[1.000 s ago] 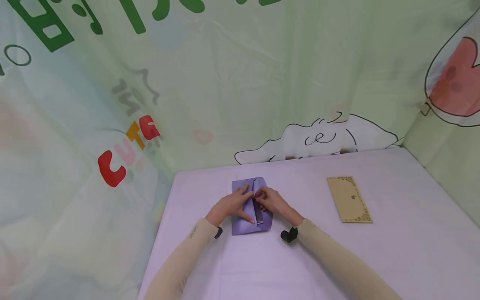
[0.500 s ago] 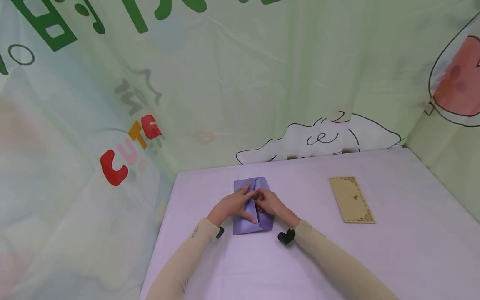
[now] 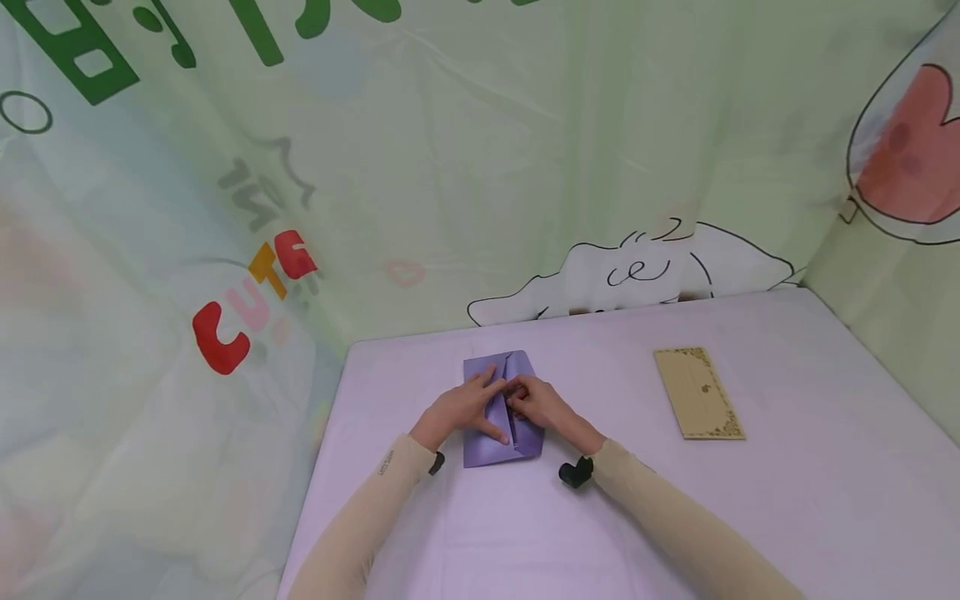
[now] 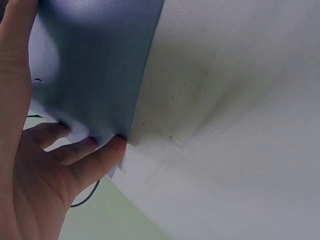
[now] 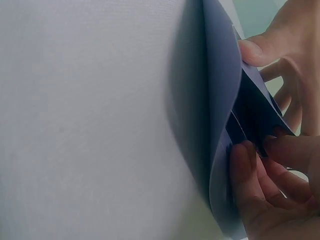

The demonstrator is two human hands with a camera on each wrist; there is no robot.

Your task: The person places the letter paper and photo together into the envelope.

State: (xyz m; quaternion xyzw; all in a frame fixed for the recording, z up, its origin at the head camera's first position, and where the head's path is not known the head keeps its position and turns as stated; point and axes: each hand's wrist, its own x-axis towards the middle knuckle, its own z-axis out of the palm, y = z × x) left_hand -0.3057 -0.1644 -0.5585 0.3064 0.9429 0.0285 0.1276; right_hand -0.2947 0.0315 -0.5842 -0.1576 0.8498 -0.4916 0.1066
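A purple envelope (image 3: 487,454) lies on the table in the head view, its flap side to the right and its long slot parted. My left hand (image 3: 461,412) rests on it with fingers and thumb spread; in the left wrist view the fingertips (image 4: 117,142) press near the envelope's edge. At the slot is my right hand (image 3: 542,404), thumb and forefinger close together. In the right wrist view these fingers (image 5: 242,165) reach into the opening and pinch a thin dark card (image 5: 235,127), mostly hidden inside the envelope.
A tan wooden-looking panel (image 3: 697,396) with dark ornamental corners lies to the right on the pale lilac tablecloth (image 3: 600,542). Printed curtains (image 3: 487,167) stand behind the table and at its sides.
The dark card, showing in the slot a second ago, has slid left, deeper into the envelope, with only a narrow strip showing. My right fingers follow it slightly; the left hand stays put.
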